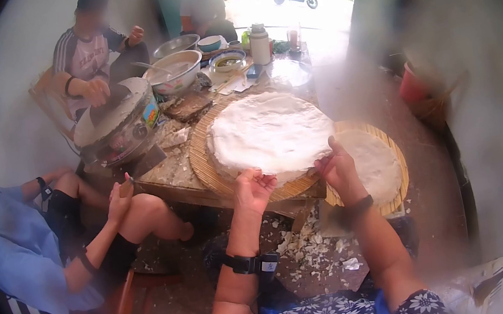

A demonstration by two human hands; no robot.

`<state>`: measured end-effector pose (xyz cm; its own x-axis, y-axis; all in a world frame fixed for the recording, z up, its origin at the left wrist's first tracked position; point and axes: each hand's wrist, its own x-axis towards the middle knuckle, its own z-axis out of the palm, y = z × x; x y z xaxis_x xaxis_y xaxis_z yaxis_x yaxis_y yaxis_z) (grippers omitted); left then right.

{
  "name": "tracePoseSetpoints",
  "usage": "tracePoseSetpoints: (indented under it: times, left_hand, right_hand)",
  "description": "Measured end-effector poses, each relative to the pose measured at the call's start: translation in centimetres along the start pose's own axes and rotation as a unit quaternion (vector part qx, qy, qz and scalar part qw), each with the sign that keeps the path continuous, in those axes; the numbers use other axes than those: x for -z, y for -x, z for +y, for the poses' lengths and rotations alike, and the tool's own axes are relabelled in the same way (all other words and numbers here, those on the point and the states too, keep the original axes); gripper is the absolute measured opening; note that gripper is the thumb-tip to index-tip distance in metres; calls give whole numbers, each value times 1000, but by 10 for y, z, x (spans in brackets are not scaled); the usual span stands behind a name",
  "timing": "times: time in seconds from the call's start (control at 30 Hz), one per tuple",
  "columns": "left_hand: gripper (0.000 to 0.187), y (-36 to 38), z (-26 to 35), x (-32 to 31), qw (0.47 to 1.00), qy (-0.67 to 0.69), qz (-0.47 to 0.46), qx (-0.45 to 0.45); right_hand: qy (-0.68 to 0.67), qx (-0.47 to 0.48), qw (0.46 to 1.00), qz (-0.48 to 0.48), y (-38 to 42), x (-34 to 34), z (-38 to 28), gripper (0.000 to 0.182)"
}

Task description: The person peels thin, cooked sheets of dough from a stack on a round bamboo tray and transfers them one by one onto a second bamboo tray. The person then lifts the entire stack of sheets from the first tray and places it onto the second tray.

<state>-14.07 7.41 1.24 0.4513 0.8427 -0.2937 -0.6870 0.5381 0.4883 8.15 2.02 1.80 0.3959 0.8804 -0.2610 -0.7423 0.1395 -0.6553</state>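
A stack of thin, pale round flatbreads (270,130) lies on a round slatted mat (201,157) at the table's near side. At the stack's near edge, my left hand (255,188) has its fingers curled and pinched on the rim of the top flatbread. My right hand (338,167) grips the same rim farther right, thumb on top. Between the two hands the edge looks slightly raised. A second slatted mat (400,168) to the right, lower down, carries another flatbread (365,163), partly behind my right forearm.
A round griddle (115,121) stands at the left, with a co-worker's hand (94,90) above it. Behind are a batter basin (174,74), a bowl (227,62) and a thermos (259,45). Another person (26,246) sits close on my left. Scraps (316,247) litter the floor.
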Motion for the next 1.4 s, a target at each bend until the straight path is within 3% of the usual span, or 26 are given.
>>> tracePoseSetpoints:
  times: [0.23, 0.5, 0.63, 0.73, 0.87, 1.0, 1.07, 1.13, 1.27, 1.4]
  left_hand:
    - [9, 4, -26, -7, 997, -57, -42, 32]
    - [26, 6, -41, -36, 999, -37, -8, 11]
    - [28, -4, -66, -55, 999, -41, 22, -18]
    - [30, -14, -84, -72, 998, -61, -18, -25]
    - [30, -11, -109, -108, 995, -85, -5, -58]
    - [21, -19, -148, -132, 993, -113, -35, -24]
    - [22, -36, -172, -131, 989, -140, -43, 20]
    - [16, -44, -203, -134, 983, -168, -54, 44]
    - [18, -65, -259, -108, 975, -192, -47, 105]
    - [23, -74, -293, -59, 966, -219, 1, 135]
  right_hand:
    - [67, 54, 996, 5, -54, 32, -12, 24]
    - [89, 107, 990, -20, -21, 36, -71, 28]
    - [126, 88, 988, -24, -22, 67, -110, 23]
    - [119, 111, 986, -42, -17, 83, -137, 21]
    - [192, 132, 972, -15, -18, 92, -171, 18]
    - [153, 152, 973, 81, 4, 108, -209, 18]
    - [114, 161, 980, 17, 26, 134, -227, 19]
    - [106, 171, 975, 94, 17, 166, -233, 20]
    - [135, 156, 973, 99, 9, 250, -227, 20]
    - [161, 71, 977, 121, -8, 317, -188, 20]
